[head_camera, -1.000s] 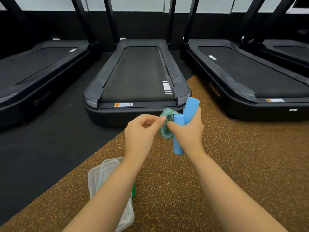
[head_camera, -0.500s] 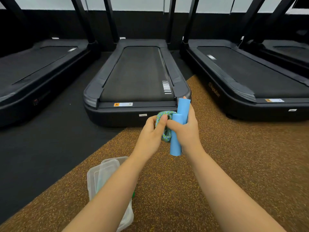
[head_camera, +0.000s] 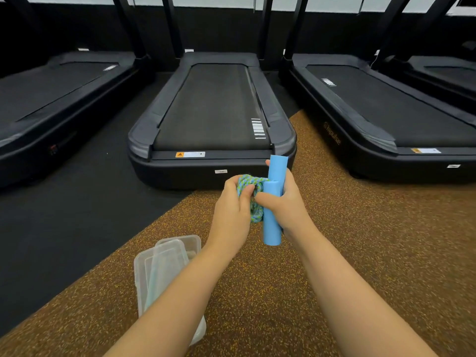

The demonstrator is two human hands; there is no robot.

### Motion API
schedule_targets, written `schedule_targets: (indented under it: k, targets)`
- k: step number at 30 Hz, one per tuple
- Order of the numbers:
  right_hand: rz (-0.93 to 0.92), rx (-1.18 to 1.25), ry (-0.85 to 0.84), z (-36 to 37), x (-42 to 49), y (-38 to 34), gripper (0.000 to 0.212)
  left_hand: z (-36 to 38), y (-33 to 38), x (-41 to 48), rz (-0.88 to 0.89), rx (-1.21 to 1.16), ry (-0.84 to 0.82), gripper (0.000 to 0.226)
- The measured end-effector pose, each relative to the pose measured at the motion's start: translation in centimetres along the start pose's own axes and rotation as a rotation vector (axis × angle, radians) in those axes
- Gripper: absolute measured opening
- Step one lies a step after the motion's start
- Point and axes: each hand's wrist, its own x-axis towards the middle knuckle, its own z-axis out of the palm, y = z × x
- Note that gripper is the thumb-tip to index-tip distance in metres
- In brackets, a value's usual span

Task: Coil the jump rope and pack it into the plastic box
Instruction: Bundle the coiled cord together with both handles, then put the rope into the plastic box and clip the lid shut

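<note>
Item: jump rope, held in the air in front of me, over the speckled brown floor mat [head_camera: 360,253].
- Rope coil [head_camera: 253,199], blue-green braid, bunched between both hands.
- Two blue handles [head_camera: 272,215], upright, side by side.
- My right hand [head_camera: 288,204]: fingers wrapped tight round both handles.
- My left hand [head_camera: 233,202]: fingers curled, thumb pressing the coil.
- Plastic box [head_camera: 144,274], clear, on the mat below my left forearm, lid lying askew on it.
- Treadmill [head_camera: 213,112], directly beyond the hands.
</note>
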Motion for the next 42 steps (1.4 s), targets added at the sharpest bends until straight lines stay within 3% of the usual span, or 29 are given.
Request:
schedule_targets:
  k: [3,6,8,13,21,24,28,32,36,40,42]
  targets:
    - [0.041,-0.003,0.002,0.5,-0.1,0.9,0.050,0.5,-0.7,-0.4,0.041,0.015,0.027,0.026]
    - [0.054,-0.116,0.011,0.9,-0.1,1.8,0.082,0.6,-1.5,-0.4,0.050,0.013,0.031,0.025]
    - [0.051,-0.210,0.045,1.2,-0.3,2.0,0.089,0.4,-2.0,-0.1,0.056,0.026,0.013,0.026]
    - [0.002,-0.282,0.095,1.8,-0.7,2.9,0.076,0.0,-3.6,0.3,0.114,0.112,-0.044,0.028]
    - [0.148,-0.199,0.044,1.7,-0.3,6.9,0.068,-1.0,-7.6,-0.3,0.087,0.152,-0.190,0.035]
    - [0.207,-0.097,0.058,2.0,-0.4,8.5,0.057,-1.9,-8.7,-0.5,-0.003,0.109,-0.196,0.039]
    - [0.298,-0.040,0.033,2.4,-0.7,11.0,0.057,-3.9,-11.5,0.0,-0.209,0.098,-0.179,0.042]
    - [0.346,-0.098,0.002,3.3,-1.0,13.4,0.061,-6.3,-14.8,-0.1,-0.276,0.333,-0.267,0.043]
    - [0.388,-0.192,-0.048,4.4,-1.2,16.0,0.067,-9.6,-19.8,-0.6,-0.405,0.505,-0.428,0.062]
    - [0.423,-0.200,-0.084,6.0,-1.7,17.8,0.051,-12.1,-24.3,-1.1,-0.479,0.594,-0.445,0.056]
    - [0.437,-0.193,-0.090,6.8,-1.8,18.8,0.045,-12.5,-26.1,-1.5,-0.456,0.612,-0.416,0.063]
